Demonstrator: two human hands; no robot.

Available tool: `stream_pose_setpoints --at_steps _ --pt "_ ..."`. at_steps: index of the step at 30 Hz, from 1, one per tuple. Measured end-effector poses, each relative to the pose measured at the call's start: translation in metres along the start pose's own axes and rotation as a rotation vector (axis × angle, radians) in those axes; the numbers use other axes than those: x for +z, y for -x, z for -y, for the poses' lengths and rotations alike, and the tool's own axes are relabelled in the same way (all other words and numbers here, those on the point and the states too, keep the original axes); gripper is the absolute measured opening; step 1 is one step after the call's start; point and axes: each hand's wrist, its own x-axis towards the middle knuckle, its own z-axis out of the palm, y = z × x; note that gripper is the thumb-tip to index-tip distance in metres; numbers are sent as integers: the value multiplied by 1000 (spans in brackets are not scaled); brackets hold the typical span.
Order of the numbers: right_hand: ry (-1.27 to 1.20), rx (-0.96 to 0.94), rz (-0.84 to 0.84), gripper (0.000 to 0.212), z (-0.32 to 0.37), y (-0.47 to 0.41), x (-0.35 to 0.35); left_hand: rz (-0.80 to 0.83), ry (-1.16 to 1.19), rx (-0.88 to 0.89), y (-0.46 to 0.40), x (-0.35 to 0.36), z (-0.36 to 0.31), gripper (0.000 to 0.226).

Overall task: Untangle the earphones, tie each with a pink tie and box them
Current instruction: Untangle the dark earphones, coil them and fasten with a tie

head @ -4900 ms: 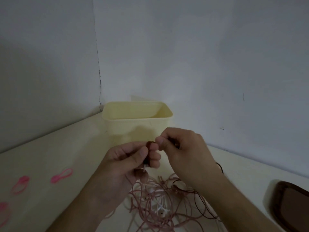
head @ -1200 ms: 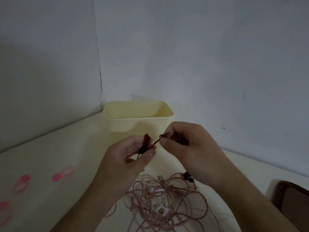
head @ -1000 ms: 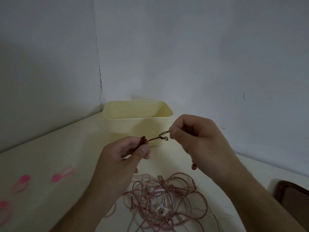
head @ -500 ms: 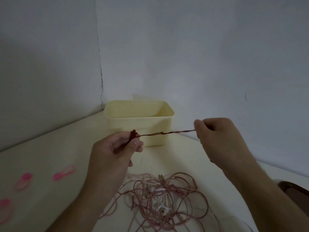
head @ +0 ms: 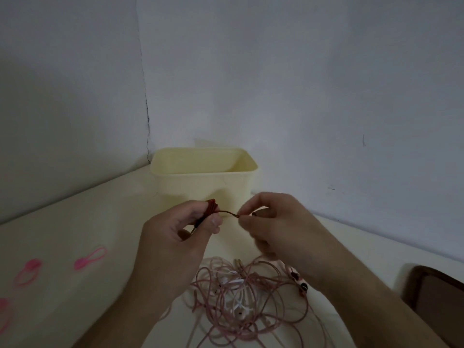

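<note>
My left hand grips a small coil of dark red earphone cord wound round its fingertips. A short stretch of that cord runs right to my right hand, which pinches it between thumb and forefinger. Both hands hover in front of the pale yellow box. Below them on the table lies a tangle of pink and white earphones. Its earbuds show beside my right wrist. Pink ties lie on the table at the left.
More pink ties sit near the left edge, one cut off by the frame. A dark brown lid or tray lies at the right edge. Grey walls meet in a corner behind the box.
My right hand, which had drawn the red cord out taut to the right, has come back close to my left hand. The coil on my left fingers has grown.
</note>
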Motion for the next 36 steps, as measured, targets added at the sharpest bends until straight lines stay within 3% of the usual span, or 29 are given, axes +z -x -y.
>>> stream_pose_setpoints --at_steps 3,9,22,25,29,33,36 --pt "191 -46 -141 16 1 -2 -10 -26 -27 -2 -2 -1 2 23" --pt "471 -138 -170 33 10 2 -18 -29 -59 -14 -1 1 3 19" --pt "359 8 -181 55 14 3 -31 -39 -60 -28 -2 1 1 21" --pt "338 23 -130 47 11 3 -34 -35 -57 -27 -2 1 2 20" --pt "294 -84 3 7 14 6 -28 -7 -51 -9 0 2 2 19" --pt "460 -156 -58 9 7 2 -21 3 -65 0 0 2 4 19" --pt "269 -149 -121 24 9 3 -22 14 -43 -9 0 2 4 18"
